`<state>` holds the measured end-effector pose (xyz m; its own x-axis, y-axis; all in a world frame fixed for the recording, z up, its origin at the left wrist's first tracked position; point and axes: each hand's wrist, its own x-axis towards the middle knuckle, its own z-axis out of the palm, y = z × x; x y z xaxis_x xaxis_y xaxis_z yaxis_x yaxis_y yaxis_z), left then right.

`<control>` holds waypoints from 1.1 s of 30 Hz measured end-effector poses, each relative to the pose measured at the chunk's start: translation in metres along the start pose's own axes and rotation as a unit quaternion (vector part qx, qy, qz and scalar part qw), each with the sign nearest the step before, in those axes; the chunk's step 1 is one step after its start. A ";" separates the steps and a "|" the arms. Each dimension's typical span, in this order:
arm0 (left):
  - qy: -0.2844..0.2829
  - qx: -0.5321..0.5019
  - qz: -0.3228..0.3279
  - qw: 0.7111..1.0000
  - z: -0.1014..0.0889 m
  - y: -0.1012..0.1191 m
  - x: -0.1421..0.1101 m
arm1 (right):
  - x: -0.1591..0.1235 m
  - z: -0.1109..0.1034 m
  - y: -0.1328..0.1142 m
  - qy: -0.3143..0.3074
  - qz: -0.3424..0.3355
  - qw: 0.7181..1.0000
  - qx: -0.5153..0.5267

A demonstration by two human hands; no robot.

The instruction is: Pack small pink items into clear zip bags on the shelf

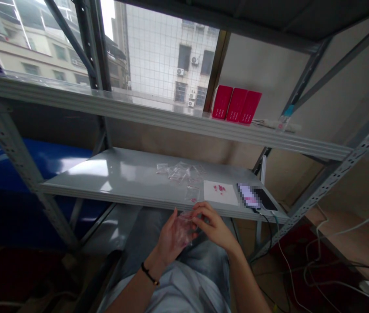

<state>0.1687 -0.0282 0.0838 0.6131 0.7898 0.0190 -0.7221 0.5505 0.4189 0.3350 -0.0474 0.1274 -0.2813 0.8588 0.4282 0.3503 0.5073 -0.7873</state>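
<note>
Over my lap, my left hand (170,237) holds a clear plastic bag (182,228) across its palm, with a small pinkish spot near the lower end. My right hand (211,224) pinches the upper edge of that bag with thumb and fingers. Just beyond the fingers, another small clear bag (192,193) lies at the shelf's front edge with a bit of pink in it. A pile of clear bags (182,172) rests farther back. On a white sheet of paper (226,198) lie several small pink-red pieces (219,188).
Right of the paper lie a lit phone (248,195) and a dark flat device (265,199), with cables hanging off the edge. Three red boxes (236,105) stand on the upper shelf (158,114). Metal uprights (18,165) frame both sides of the lower shelf (132,174).
</note>
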 end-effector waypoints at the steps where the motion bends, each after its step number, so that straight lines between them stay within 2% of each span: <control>1: 0.001 0.020 0.001 1.000 0.000 0.001 -0.001 | 0.001 0.000 0.000 -0.001 -0.001 1.000 -0.004; 4: 0.010 0.126 0.009 0.992 -0.004 0.005 -0.005 | 0.005 0.001 -0.002 -0.003 -0.011 1.000 -0.015; 6: 0.032 0.245 0.042 0.968 -0.008 0.008 -0.009 | 0.005 0.001 -0.004 -0.008 -0.015 1.000 -0.019; 10: 0.101 0.487 0.133 0.857 -0.018 0.019 -0.018 | -0.001 0.011 -0.002 -0.008 0.023 1.000 -0.018; 11: 0.111 0.521 0.143 0.834 -0.020 0.021 -0.020 | -0.005 0.016 0.001 0.010 0.045 0.999 0.000; 13: 0.111 0.558 0.151 0.808 -0.022 0.025 -0.026 | -0.012 0.030 0.011 0.062 0.086 0.992 0.073; 15: 0.105 0.575 0.149 0.798 -0.021 0.026 -0.032 | -0.020 0.045 0.022 0.099 0.113 0.977 0.154; 17: 0.102 0.585 0.146 0.792 -0.021 0.024 -0.036 | -0.026 0.056 0.031 0.099 0.124 0.969 0.189; 24: 0.181 0.582 0.190 0.770 -0.030 0.019 -0.040 | -0.031 0.067 0.039 0.129 0.134 0.969 0.162; 30: 0.193 0.571 0.224 0.766 -0.033 0.017 -0.047 | -0.033 0.072 0.035 0.146 0.126 0.979 0.073; 33: 0.200 0.574 0.240 0.757 -0.032 0.015 -0.048 | -0.034 0.077 0.038 0.135 0.130 0.978 0.093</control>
<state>0.1185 -0.0489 0.0603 0.0566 0.9694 0.2389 0.0633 -0.2423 0.9681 0.2895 -0.0628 0.0489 0.0515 0.9572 0.2847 0.2036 0.2691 -0.9414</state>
